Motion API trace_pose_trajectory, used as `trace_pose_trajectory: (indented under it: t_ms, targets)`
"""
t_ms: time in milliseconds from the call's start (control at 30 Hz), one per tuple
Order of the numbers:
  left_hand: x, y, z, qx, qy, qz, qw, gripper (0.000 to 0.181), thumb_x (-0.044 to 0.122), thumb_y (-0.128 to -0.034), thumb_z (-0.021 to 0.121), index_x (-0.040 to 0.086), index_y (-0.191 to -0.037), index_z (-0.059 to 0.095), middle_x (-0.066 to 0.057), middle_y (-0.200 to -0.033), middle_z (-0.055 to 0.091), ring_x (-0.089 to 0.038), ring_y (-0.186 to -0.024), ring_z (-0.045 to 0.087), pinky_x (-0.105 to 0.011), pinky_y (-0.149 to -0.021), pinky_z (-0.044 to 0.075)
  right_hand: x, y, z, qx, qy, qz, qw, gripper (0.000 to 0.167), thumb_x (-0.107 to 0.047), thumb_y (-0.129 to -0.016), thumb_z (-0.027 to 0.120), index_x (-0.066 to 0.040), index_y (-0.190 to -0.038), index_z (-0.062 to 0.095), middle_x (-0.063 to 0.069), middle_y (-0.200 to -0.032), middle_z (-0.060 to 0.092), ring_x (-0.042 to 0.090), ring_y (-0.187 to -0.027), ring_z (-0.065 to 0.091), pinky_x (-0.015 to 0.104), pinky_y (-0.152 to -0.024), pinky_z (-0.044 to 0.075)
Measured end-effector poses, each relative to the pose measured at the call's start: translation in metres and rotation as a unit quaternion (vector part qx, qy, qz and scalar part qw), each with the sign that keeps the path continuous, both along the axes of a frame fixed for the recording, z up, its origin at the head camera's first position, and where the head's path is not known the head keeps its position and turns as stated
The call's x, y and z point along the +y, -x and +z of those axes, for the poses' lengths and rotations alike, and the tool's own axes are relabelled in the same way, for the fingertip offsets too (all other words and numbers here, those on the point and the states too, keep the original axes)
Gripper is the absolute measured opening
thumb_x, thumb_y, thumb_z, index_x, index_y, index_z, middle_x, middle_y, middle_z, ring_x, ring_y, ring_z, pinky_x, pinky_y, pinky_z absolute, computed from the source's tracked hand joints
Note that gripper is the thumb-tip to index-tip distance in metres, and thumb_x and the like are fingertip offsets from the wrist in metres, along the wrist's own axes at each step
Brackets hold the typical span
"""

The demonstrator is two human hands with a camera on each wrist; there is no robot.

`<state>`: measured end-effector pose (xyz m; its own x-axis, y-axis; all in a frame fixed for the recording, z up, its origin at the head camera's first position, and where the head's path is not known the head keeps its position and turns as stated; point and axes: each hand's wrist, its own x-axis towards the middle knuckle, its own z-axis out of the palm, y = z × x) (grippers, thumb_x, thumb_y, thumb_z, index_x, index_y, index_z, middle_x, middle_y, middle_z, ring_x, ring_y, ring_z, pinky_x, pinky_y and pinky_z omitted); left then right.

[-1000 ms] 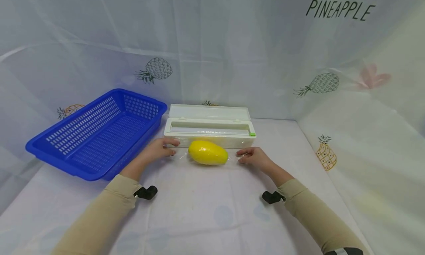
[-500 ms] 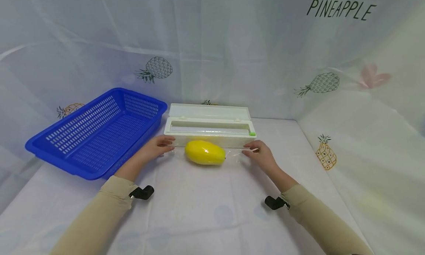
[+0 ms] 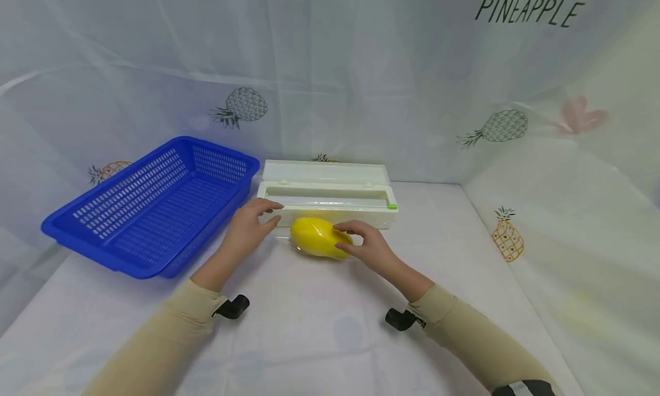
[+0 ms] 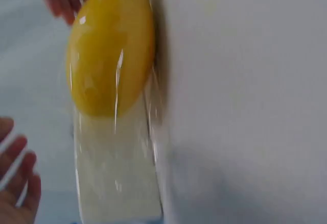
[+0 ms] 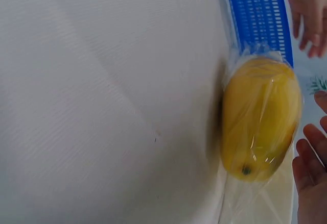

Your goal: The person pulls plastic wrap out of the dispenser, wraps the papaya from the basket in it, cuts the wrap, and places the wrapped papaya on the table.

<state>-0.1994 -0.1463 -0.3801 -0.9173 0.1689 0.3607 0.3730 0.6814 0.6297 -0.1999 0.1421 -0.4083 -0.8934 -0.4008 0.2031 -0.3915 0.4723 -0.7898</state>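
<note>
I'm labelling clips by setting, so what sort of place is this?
Probably an indoor work corner, perhaps screened off for recording: pale pineapple-print hanging sheets enclose the back and right of a flat white-covered surface, which bears a blue slotted plastic basket. The room beyond is hidden.

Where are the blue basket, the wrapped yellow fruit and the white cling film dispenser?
Blue basket (image 3: 172, 212): head view, on its perforated floor.
Wrapped yellow fruit (image 5: 262, 119): right wrist view, middle of its side.
White cling film dispenser (image 3: 326, 172): head view, on its open lid.
</note>
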Motion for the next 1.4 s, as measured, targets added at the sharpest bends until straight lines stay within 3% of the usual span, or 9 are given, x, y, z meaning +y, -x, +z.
trace_pose_trajectory:
  t_ms: [100, 200, 300, 533, 800, 967, 1133, 1300, 1400]
  targets:
    - [0.022, -0.003, 0.003, 0.033, 0.041, -0.073, 0.996, 0.024, 0.006, -0.0863, 0.073, 0.003, -0.11, 0.073, -0.011, -0.109, 0.069, -0.03, -0.105, 0.061, -0.046, -0.094, 0.048, -0.005, 0.001, 0.001, -0.001, -0.001, -0.017, 0.9999, 0.035, -0.016, -0.087, 0.075, -0.012, -0.121, 0.068, -0.001, -0.121, 0.065, 0.02, -0.116, 0.057, 0.048, -0.104, 0.041]
    - [0.041, -0.004, 0.002, 0.053, 0.094, -0.133, 0.9851, 0.022, 0.008, -0.0867, 0.074, 0.004, -0.109, 0.074, -0.009, -0.107, 0.071, -0.029, -0.107, 0.061, -0.044, -0.098, 0.047, -0.01, 0.003, 0.003, -0.001, -0.002, -0.026, 0.9997, 0.033, -0.016, -0.087, 0.075, -0.011, -0.119, 0.069, 0.0, -0.12, 0.066, 0.021, -0.116, 0.056, 0.047, -0.103, 0.042]
    - [0.052, 0.001, 0.0, 0.059, 0.145, -0.16, 0.9746, 0.024, 0.013, -0.09, 0.071, 0.003, -0.112, 0.073, -0.009, -0.112, 0.07, -0.029, -0.114, 0.059, -0.043, -0.102, 0.043, -0.015, 0.004, 0.004, -0.008, -0.008, -0.027, 0.9996, 0.033, -0.016, -0.088, 0.074, -0.01, -0.12, 0.069, 0.001, -0.121, 0.065, 0.021, -0.118, 0.055, 0.046, -0.104, 0.041]
    - [0.053, 0.019, -0.01, -0.024, 0.193, -0.151, 0.9692, 0.05, 0.026, -0.0886, 0.074, 0.0, -0.129, 0.061, -0.013, -0.132, 0.057, -0.031, -0.125, 0.049, -0.043, -0.109, 0.035, -0.027, 0.013, 0.004, -0.034, -0.01, -0.038, 0.9987, 0.041, -0.016, -0.086, 0.076, -0.006, -0.124, 0.064, 0.005, -0.123, 0.062, 0.022, -0.114, 0.056, 0.04, -0.101, 0.045]
    - [0.05, 0.028, -0.018, -0.005, 0.232, -0.157, 0.9598, 0.081, 0.021, -0.0672, 0.092, -0.003, -0.133, 0.052, -0.017, -0.133, 0.052, -0.035, -0.123, 0.045, -0.046, -0.11, 0.034, -0.043, 0.026, 0.008, -0.064, -0.042, -0.054, 0.9956, 0.042, -0.02, -0.09, 0.071, -0.004, -0.127, 0.061, 0.008, -0.123, 0.054, 0.025, -0.113, 0.051, 0.038, -0.101, 0.044]
    - [0.05, 0.03, -0.025, -0.03, 0.231, -0.147, 0.9612, 0.081, 0.017, -0.0678, 0.091, -0.002, -0.135, 0.05, -0.017, -0.135, 0.05, -0.034, -0.126, 0.043, -0.045, -0.111, 0.031, -0.045, 0.013, 0.01, -0.022, -0.059, -0.095, 0.9935, 0.043, -0.022, -0.089, 0.072, -0.005, -0.127, 0.062, 0.008, -0.128, 0.057, 0.027, -0.122, 0.049, 0.042, -0.107, 0.038]
    - [0.049, 0.03, -0.029, -0.011, 0.216, -0.14, 0.9662, 0.079, 0.02, -0.067, 0.092, -0.002, -0.133, 0.053, -0.016, -0.132, 0.053, -0.034, -0.122, 0.046, -0.044, -0.11, 0.034, -0.044, 0.001, 0.01, 0.004, -0.07, -0.107, 0.9918, 0.045, -0.022, -0.088, 0.074, -0.002, -0.126, 0.059, 0.01, -0.125, 0.059, 0.028, -0.12, 0.05, 0.042, -0.105, 0.04]
    - [0.051, 0.027, -0.028, 0.018, 0.201, -0.161, 0.9662, 0.078, 0.022, -0.0644, 0.092, -0.003, -0.129, 0.057, -0.018, -0.128, 0.057, -0.036, -0.117, 0.049, -0.045, -0.105, 0.038, -0.038, 0.007, 0.006, 0.004, -0.107, -0.087, 0.9905, 0.054, -0.027, -0.084, 0.079, 0.001, -0.125, 0.058, 0.013, -0.123, 0.055, 0.028, -0.113, 0.05, 0.04, -0.099, 0.043]
    - [0.052, 0.027, -0.027, 0.012, 0.194, -0.165, 0.967, 0.077, 0.024, -0.065, 0.092, -0.002, -0.129, 0.057, -0.017, -0.129, 0.057, -0.035, -0.118, 0.049, -0.045, -0.106, 0.037, -0.032, 0.014, 0.004, 0.006, -0.134, -0.065, 0.9888, 0.06, -0.027, -0.077, 0.084, 0.001, -0.123, 0.058, 0.012, -0.122, 0.055, 0.027, -0.111, 0.05, 0.04, -0.098, 0.043]
